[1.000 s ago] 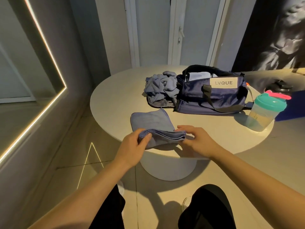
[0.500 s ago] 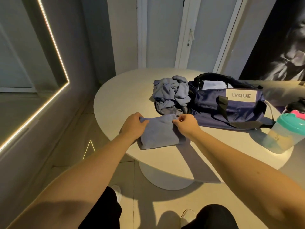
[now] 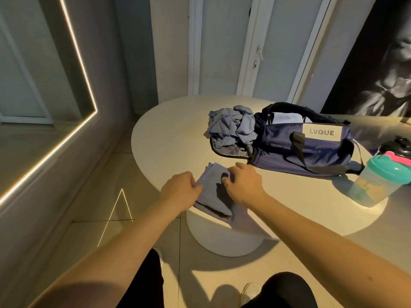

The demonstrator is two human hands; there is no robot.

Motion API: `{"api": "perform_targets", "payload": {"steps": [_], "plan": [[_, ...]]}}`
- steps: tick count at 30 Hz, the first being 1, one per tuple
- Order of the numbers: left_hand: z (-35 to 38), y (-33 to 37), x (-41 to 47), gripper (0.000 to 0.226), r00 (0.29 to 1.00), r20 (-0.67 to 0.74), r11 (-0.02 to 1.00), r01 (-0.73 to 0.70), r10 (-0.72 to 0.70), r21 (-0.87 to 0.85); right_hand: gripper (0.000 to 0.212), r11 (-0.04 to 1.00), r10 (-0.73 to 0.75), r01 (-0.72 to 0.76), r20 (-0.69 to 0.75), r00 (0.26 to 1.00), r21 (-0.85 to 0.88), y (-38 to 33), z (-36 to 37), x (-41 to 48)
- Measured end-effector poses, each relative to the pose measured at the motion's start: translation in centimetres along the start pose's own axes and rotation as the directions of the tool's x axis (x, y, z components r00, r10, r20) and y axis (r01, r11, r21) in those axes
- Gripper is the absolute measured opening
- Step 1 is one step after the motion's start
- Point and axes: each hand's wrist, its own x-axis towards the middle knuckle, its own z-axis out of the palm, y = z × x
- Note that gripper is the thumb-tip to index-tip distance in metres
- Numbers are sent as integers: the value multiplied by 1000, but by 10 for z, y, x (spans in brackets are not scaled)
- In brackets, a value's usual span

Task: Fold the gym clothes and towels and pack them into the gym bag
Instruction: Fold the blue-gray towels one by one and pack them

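A folded blue towel [image 3: 211,194] lies at the near edge of the round table [image 3: 169,130]. My left hand [image 3: 179,191] grips its left edge, thumb on top. With curled fingertips, my right hand [image 3: 243,185] holds the cloth from the right and casts a shadow on it. Behind the towel, a crumpled pile of blue gym clothes [image 3: 231,127] rests against the open end of the navy gym bag [image 3: 289,152]. The bag's top is unzipped and something pale shows inside.
A shaker bottle [image 3: 375,183] with a teal lid stands right of the bag near the table's edge, with a dark bottle [image 3: 395,145] behind it. The table's pedestal [image 3: 222,238] is below the towel. Doors stand behind the table and a lit mirror hangs on the left.
The towel was folded away from me, then my hands came back toward the near edge. It now lies as a narrower, thicker bundle. My view has shifted left and closer.
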Motion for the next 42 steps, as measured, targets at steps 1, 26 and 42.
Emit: {"api": "perform_targets", "payload": {"steps": [1,26,42], "plan": [[1,1,-11,21,1000,2,1000,6,-6,-24,45,999,-8,9,32,999,-31,-2,4,-10],[-5,10,-95,34,856,410,356,507,-315,-785,32,854,195,-363,417,887,373,5,-21,-66],[-27,146,-22,33,995,58,774,-31,87,-632,69,687,39,-61,47,998,724,52,-92,-55]]}}
